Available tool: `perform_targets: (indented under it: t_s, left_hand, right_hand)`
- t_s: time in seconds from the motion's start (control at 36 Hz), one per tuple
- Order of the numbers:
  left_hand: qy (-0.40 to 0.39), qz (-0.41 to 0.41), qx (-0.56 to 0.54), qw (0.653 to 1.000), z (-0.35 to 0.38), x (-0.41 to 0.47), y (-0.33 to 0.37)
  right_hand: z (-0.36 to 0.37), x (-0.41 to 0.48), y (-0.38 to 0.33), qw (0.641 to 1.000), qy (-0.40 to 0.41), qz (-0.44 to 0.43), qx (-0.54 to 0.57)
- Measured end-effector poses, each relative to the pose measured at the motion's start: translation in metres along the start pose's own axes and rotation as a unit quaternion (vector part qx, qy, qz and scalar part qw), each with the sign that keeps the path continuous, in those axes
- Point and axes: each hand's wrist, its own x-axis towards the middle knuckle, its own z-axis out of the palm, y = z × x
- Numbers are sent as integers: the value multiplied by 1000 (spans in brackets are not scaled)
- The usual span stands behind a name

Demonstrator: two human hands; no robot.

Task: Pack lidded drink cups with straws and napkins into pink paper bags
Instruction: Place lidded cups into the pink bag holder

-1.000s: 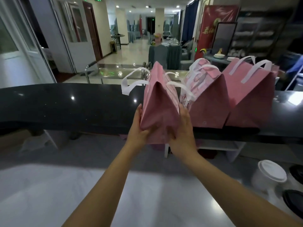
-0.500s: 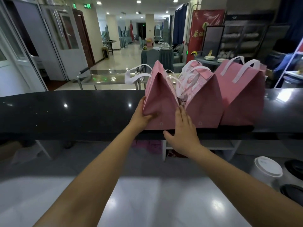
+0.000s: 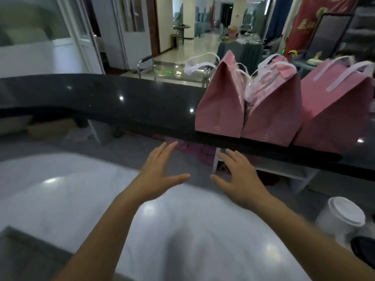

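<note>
Three pink paper bags with white handles stand in a row on the raised black counter (image 3: 101, 102): the left bag (image 3: 220, 104), the middle bag (image 3: 272, 110) touching it, and the right bag (image 3: 332, 114). My left hand (image 3: 158, 175) and my right hand (image 3: 239, 179) hover below the counter edge, over the lower grey worktop (image 3: 60, 189). Both have spread, straight fingers and hold nothing. A white lidded cup (image 3: 343, 216) stands at the right on the worktop.
A dark lid or cup top (image 3: 365, 250) shows at the right edge beside the white cup. A white shelf (image 3: 284, 173) runs under the black counter. Beyond the counter lie a metal trolley (image 3: 172, 72) and a hall with tables.
Both hands have let go of the left pink bag and drawn back toward me, down over the worktop. The bag now stands on the counter beside the middle one. The view has swung left.
</note>
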Motion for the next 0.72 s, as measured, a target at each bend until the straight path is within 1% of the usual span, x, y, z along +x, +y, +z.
perform_targets:
  t_s: [0.08,0.17,0.22,0.31,0.44,0.5,0.58,0.72]
  left_hand:
    - [47,-72,9,996,13,-79,-11]
    - [115,-167,-26,979,29,-159,-20]
    - [169,-217,-60,960,40,-208,-20]
    - [229,-282,-61,930,49,-276,-16]
    - [314,-400,-47,860,55,-374,-4]
    - [339,-421,-31,841,58,-404,2]
    - [374,-431,-34,821,61,-438,7]
    - [403,-445,-67,797,52,-479,-8]
  right_hand:
    - [18,-21,-16,997,-53,-46,15]
    - [43,-48,-37,988,-117,-86,57]
    - [60,-68,-53,975,-168,-110,99]
    - [86,-101,-80,945,-238,-145,170]
    - [124,-157,-121,889,-327,-201,249]
    - [135,-177,-134,875,-356,-216,248]
    - [152,-199,-151,859,-383,-249,233]
    - [165,-222,-180,850,-396,-250,242]
